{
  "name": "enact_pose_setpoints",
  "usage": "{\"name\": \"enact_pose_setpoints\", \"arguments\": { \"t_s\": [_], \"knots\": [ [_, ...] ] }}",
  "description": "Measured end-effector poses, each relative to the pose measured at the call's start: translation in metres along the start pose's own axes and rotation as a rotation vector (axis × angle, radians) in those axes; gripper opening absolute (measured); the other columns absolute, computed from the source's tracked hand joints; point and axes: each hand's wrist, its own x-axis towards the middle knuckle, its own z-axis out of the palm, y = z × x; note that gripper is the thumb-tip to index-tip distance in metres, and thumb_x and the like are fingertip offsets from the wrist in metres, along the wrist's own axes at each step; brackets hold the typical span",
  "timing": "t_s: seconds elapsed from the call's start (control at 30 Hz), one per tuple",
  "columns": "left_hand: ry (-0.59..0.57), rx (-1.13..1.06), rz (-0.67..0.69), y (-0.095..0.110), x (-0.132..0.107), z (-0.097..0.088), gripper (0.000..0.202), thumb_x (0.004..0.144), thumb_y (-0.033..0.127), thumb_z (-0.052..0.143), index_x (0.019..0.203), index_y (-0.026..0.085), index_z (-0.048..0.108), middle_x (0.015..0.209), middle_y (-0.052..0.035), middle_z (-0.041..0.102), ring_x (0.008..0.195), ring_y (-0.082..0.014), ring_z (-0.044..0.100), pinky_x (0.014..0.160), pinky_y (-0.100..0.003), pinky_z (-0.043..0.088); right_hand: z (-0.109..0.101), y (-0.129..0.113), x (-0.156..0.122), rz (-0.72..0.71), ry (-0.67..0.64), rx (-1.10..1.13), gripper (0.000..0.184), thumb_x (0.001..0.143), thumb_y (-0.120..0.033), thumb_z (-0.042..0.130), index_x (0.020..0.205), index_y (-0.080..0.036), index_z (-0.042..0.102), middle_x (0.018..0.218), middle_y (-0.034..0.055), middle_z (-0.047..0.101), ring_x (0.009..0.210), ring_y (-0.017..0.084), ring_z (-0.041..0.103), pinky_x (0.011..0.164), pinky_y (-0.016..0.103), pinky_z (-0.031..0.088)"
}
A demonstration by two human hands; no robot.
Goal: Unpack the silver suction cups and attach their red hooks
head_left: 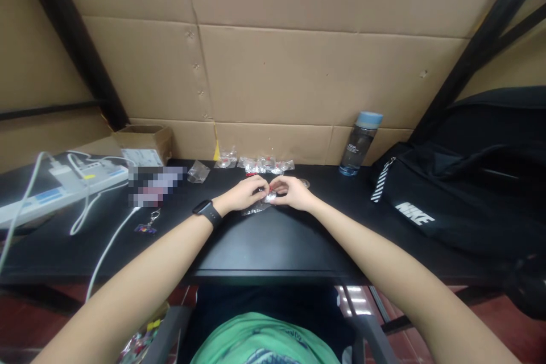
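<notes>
Close together over the middle of the black table (273, 244), my left hand (245, 192) and my right hand (292, 192) both pinch a small clear plastic bag (256, 209). A shiny, silvery bit with some red (270, 197) shows between the fingertips; its kind is too small to make out. The bag's lower part hangs under my left fingers. Just behind the hands lies a small red item (251, 174), partly hidden. A small round thing (304, 182) peeks out behind my right hand.
Several small clear packets (267, 165) line the cardboard wall, with another bag (198, 172) farther left. A water bottle (360, 144) and a black Nike bag (460, 182) stand right. Left are a power strip (63, 196), cables, a keychain (147, 227) and a cardboard box (145, 142).
</notes>
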Motion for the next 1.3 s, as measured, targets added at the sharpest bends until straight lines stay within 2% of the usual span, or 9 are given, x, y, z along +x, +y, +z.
{"name": "enact_pose_setpoints", "arguments": {
  "t_s": [0.17, 0.27, 0.47, 0.63, 0.8, 0.93, 1.1, 1.17, 1.3],
  "knots": [
    [-0.002, -0.012, 0.022, -0.001, -0.001, -0.003, 0.015, 0.096, 0.03, 0.053, 0.098, 0.022, 0.066, 0.101, -0.0049, 0.064, 0.097, -0.0193, 0.059, 0.091, -0.031, 0.045, -0.004, -0.007, -0.001, -0.003, -0.077, 0.093, 0.045, 0.066, -0.018, 0.084, 0.108, -0.016, 0.068, 0.108, 0.0085, 0.075, 0.11, 0.024, 0.07, 0.106, 0.042, 0.051],
    [-0.002, -0.014, 0.027, -0.001, -0.001, -0.005, 0.014, 0.096, 0.03, 0.055, 0.098, 0.022, 0.067, 0.1, -0.0043, 0.065, 0.095, -0.0186, 0.06, 0.089, -0.031, 0.046, -0.007, -0.006, -0.001, 0.037, -0.13, 0.144, 0.048, 0.067, -0.013, 0.08, 0.113, -0.017, 0.066, 0.113, 0.0096, 0.074, 0.118, 0.026, 0.067, 0.106, 0.044, 0.051],
    [-0.008, -0.053, 0.066, 0.005, -0.002, -0.01, 0.014, 0.095, 0.029, 0.058, 0.097, 0.021, 0.069, 0.098, -0.0035, 0.067, 0.091, -0.017, 0.062, 0.086, -0.029, 0.046, -0.01, 0.005, 0.003, 0.053, -0.097, 0.177, 0.057, 0.06, -0.012, 0.086, 0.112, -0.015, 0.064, 0.114, 0.0114, 0.071, 0.112, 0.026, 0.069, 0.106, 0.047, 0.051],
    [-0.02, -0.074, 0.057, 0.005, -0.003, -0.014, 0.015, 0.095, 0.031, 0.06, 0.096, 0.021, 0.07, 0.098, -0.004, 0.068, 0.091, -0.0171, 0.063, 0.086, -0.029, 0.047, -0.011, 0.007, 0.004, 0.044, -0.096, 0.17, 0.054, 0.061, -0.014, 0.087, 0.11, -0.015, 0.065, 0.111, 0.0106, 0.072, 0.108, 0.025, 0.07, 0.105, 0.048, 0.052],
    [-0.095, -0.133, 0.05, 0.005, -0.006, -0.02, 0.015, 0.092, 0.031, 0.063, 0.098, 0.02, 0.072, 0.102, -0.0042, 0.071, 0.094, -0.0174, 0.065, 0.09, -0.029, 0.048, -0.013, 0.005, 0.002, 0.018, -0.139, 0.182, 0.047, 0.063, -0.015, 0.086, 0.107, -0.014, 0.068, 0.11, 0.0106, 0.073, 0.108, 0.025, 0.07, 0.106, 0.046, 0.051],
    [-0.172, -0.237, -0.027, 0.004, -0.009, -0.024, 0.015, 0.089, 0.028, 0.065, 0.1, 0.02, 0.07, 0.104, -0.0031, 0.073, 0.096, -0.0178, 0.067, 0.091, -0.029, 0.049, -0.014, 0.001, 0.001, -0.002, -0.179, 0.155, 0.044, 0.067, -0.016, 0.083, 0.109, -0.013, 0.07, 0.112, 0.0116, 0.074, 0.111, 0.025, 0.07, 0.109, 0.047, 0.048],
    [-0.102, -0.268, -0.068, -0.001, -0.009, -0.023, 0.024, 0.081, 0.014, 0.063, 0.105, 0.019, 0.063, 0.109, -0.0043, 0.073, 0.102, -0.0199, 0.067, 0.092, -0.031, 0.05, -0.015, -0.003, 0.001, -0.019, -0.124, 0.041, 0.045, 0.067, -0.009, 0.078, 0.111, -0.015, 0.07, 0.116, 0.0104, 0.073, 0.113, 0.024, 0.068, 0.108, 0.044, 0.049],
    [-0.078, -0.249, -0.063, -0.003, -0.009, -0.021, 0.026, 0.084, 0.014, 0.061, 0.109, 0.02, 0.062, 0.109, -0.0043, 0.074, 0.102, -0.0193, 0.068, 0.094, -0.032, 0.049, -0.016, -0.005, 0.001, -0.038, -0.099, -0.055, 0.044, 0.067, -0.007, 0.078, 0.109, -0.016, 0.071, 0.113, 0.0092, 0.074, 0.11, 0.023, 0.068, 0.108, 0.044, 0.048],
    [-0.04, -0.226, -0.076, -0.001, -0.007, -0.016, 0.022, 0.089, 0.02, 0.059, 0.111, 0.02, 0.064, 0.103, -0.0041, 0.076, 0.097, -0.0184, 0.07, 0.091, -0.03, 0.05, -0.017, -0.012, 0.0, -0.055, -0.139, -0.116, 0.036, 0.07, -0.007, 0.073, 0.105, -0.015, 0.074, 0.107, 0.0071, 0.076, 0.103, 0.021, 0.07, 0.103, 0.039, 0.051]
  ]
}}
